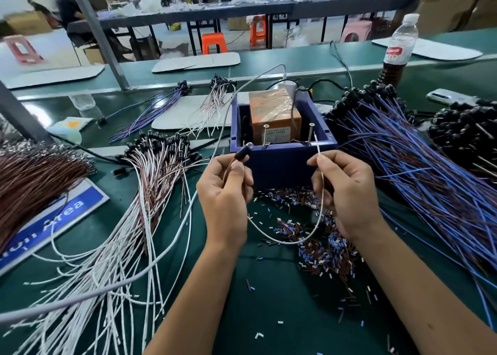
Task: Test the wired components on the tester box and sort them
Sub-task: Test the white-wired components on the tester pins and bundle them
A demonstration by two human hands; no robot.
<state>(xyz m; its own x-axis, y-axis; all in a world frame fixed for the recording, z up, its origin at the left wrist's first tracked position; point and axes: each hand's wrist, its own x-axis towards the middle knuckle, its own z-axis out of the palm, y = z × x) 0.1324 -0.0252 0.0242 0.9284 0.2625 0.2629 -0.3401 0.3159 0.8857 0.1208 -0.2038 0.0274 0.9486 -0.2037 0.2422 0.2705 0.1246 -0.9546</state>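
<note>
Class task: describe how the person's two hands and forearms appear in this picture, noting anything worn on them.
Both the left hand and the right hand are bare: no gloves, rings, watch or wristband show. Both forearms are uncovered down to the bottom edge of the picture, with no sleeve in view. The fingernails are short and unpainted.

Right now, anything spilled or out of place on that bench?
Yes. Small cut insulation bits in brown, blue and white are strewn loose over the green mat, thickest just in front of the tester box and under the right hand. Nothing looks damaged.
</note>
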